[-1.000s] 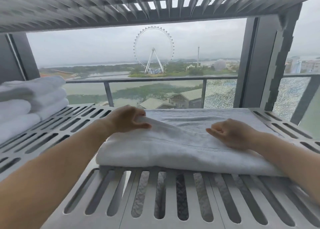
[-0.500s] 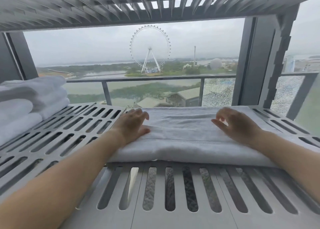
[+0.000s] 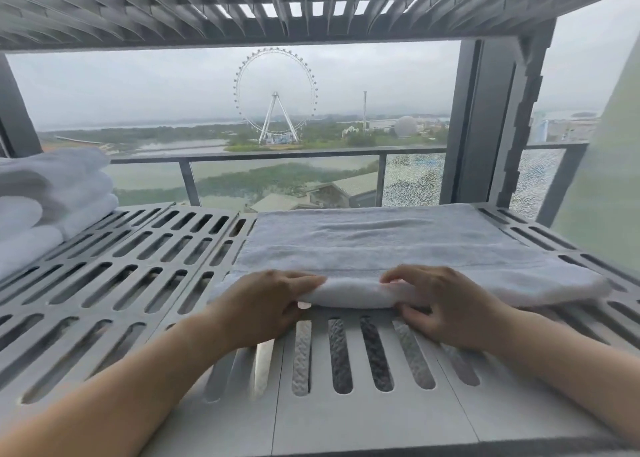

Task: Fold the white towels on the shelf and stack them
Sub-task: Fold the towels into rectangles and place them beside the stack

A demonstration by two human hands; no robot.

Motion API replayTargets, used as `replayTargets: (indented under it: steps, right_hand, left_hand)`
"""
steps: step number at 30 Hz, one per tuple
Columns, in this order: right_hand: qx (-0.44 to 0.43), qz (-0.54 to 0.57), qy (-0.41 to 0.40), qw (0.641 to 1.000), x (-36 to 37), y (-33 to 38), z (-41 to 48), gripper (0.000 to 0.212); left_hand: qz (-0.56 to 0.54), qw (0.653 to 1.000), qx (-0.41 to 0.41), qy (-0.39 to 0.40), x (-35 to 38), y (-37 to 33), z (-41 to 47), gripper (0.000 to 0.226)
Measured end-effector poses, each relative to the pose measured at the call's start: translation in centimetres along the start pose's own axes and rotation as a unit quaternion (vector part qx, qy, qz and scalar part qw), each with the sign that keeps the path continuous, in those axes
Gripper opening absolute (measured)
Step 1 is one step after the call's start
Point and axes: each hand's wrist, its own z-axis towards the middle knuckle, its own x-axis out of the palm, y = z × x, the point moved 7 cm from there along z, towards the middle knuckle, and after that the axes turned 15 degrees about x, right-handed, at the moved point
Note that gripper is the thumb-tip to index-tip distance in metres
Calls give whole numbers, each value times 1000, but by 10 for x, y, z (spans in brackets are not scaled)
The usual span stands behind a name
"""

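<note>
A white towel [image 3: 377, 245] lies folded into a long band across the right half of the grey slotted shelf [image 3: 114, 283]. My left hand [image 3: 263, 300] grips the towel's near edge, fingers on top and thumb underneath. My right hand [image 3: 446, 304] grips the same near edge a little to the right, in the same way. The edge between the two hands is lifted slightly off the shelf. A stack of folded white towels [image 3: 45, 197] sits at the far left of the shelf.
Another slotted shelf [image 3: 277, 3] hangs close overhead. A grey post [image 3: 491, 120] stands at the back right. Behind the shelf are a window and a balcony railing [image 3: 277, 158]. Bare slotted shelf lies between the stack and the towel.
Both hands have come back from the towel's top surface to its near edge and closed together on it. The view has dropped and drawn closer to the shelf.
</note>
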Motion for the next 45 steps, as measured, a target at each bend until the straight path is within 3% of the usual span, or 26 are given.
replayTargets:
  steps: [3, 8, 13, 16, 20, 23, 28, 31, 36, 40, 45]
  right_hand:
    - [35, -9, 1, 999, 0, -3, 1, 44]
    - [53, -40, 16, 998, -1, -6, -1, 55]
    - [62, -72, 4, 995, -7, -2, -6, 52]
    - [83, -28, 53, 995, -9, -1, -7, 54]
    - [132, 81, 104, 982, -17, 3, 18, 33]
    - [115, 63, 113, 985, -1, 17, 49, 24]
    - [74, 19, 130, 989, 49, 49, 107, 19]
    - [84, 3, 159, 984, 71, 65, 131, 23]
    - [122, -30, 200, 972, 93, 74, 151, 35]
    - [119, 8, 230, 966, 99, 85, 158, 36]
    - [116, 25, 237, 964, 106, 94, 167, 22]
  left_hand:
    - [5, 1000, -8, -1, -2, 9, -2, 65]
    - [91, 994, -28, 52, -6, 12, -17, 65]
    - [87, 991, -32, 100, -4, -4, -38, 75]
    - [30, 991, -57, 120, 4, -13, -50, 72]
    - [-82, 982, -82, 149, 5, -19, -53, 61]
    - [-43, 980, -105, 161, 14, -24, -57, 76]
    - [-43, 986, -116, 108, 9, -31, -59, 83]
    - [-49, 987, -121, 97, -6, -17, -54, 74]
    - [-64, 962, -205, 170, -28, 56, -55, 45]
    - [-2, 961, -269, 69, -51, 115, -58, 23]
    - [-94, 947, -303, -56, -26, 137, -61, 16]
